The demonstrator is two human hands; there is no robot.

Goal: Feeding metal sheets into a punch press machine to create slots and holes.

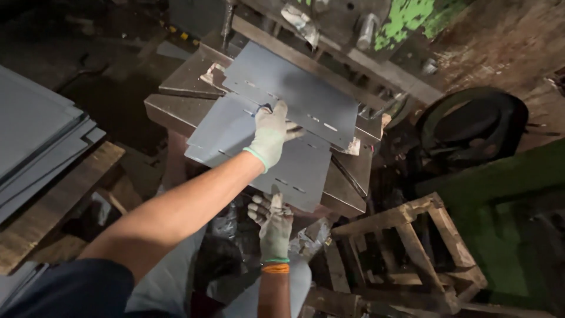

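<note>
Gloves cover both hands — pale knit ones with green cuffs. The left hand (pixel 272 131) reaches far out with a straight arm and lies flat on a flat grey metal sheet with small slots (pixel 262 150). Its fingers are spread a little and press down on the sheet; they are not wrapped around anything. The fingertips end just at the edge of a second grey slotted metal sheet (pixel 294 94), which lies partly on top of the first one.

The right hand (pixel 273 218) is lower and closer to the body. It sits at the near edge of the lower sheet, fingers curled up around that edge, holding it from below. An orange band sits at the wrist under the glove.

Both sheets rest on a dark steel tabletop (pixel 176 109) that belongs to a big press machine with chipped green paint (pixel 406 17). The lower sheet hangs over the near side of the tabletop. Its long side runs from the upper left down to the lower right, and its rows of slots run the same way. The upper sheet is turned the same way — slanting from upper left to lower right — and it sits close to the machine.

On the left is a stack of more grey metal sheets (pixel 35 135) on a wooden board. On the right stands a rough wooden frame (pixel 412 247).
</note>
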